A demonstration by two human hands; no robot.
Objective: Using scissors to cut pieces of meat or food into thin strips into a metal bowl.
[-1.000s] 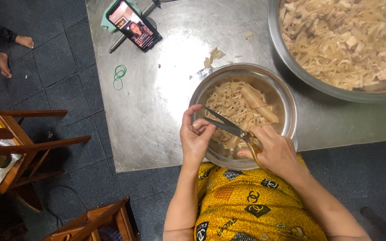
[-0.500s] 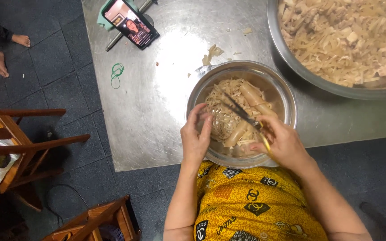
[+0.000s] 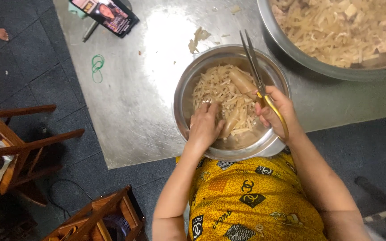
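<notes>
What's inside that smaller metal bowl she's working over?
The small bowl holds pale cut strips and a few whole pale tubular pieces. The left hand rests in the pile, hiding what lies beneath it; the bowl's bottom is mostly covered.

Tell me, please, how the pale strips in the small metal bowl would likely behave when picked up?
The strips look limp, curling over one another, so probably floppy. Their sheen suggests they are slippery. The left hand rests on the pile in the bowl.
</notes>
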